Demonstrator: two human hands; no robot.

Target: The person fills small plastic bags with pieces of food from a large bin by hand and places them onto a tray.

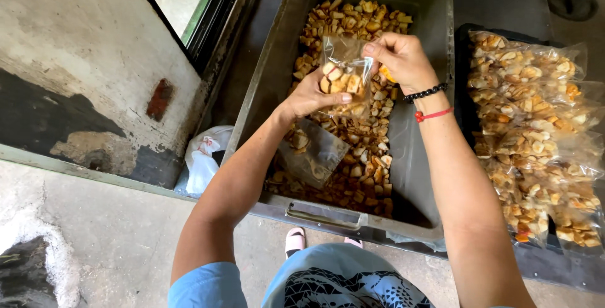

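1. Left hand (312, 97) fingers grip a clear bag (345, 71), part-filled with pieces, above the bin (265, 87).
2. Right hand (400, 56) fingers pinch the bag's top edge.
3. Filled bags (535, 131) lie right of the bin.

1. Small snack-packing spot, informal workshop or back room, not a proper factory.
2. Big grey metal bin (416, 175) w/ handle, lined w/ plastic, full of loose fried snack pieces (362, 156).
3. Pile of filled clear bags (535, 131) stacked to one side.
4. Bare concrete floor (113, 232), worn peeling wall (82, 49); bin sits on the floor.
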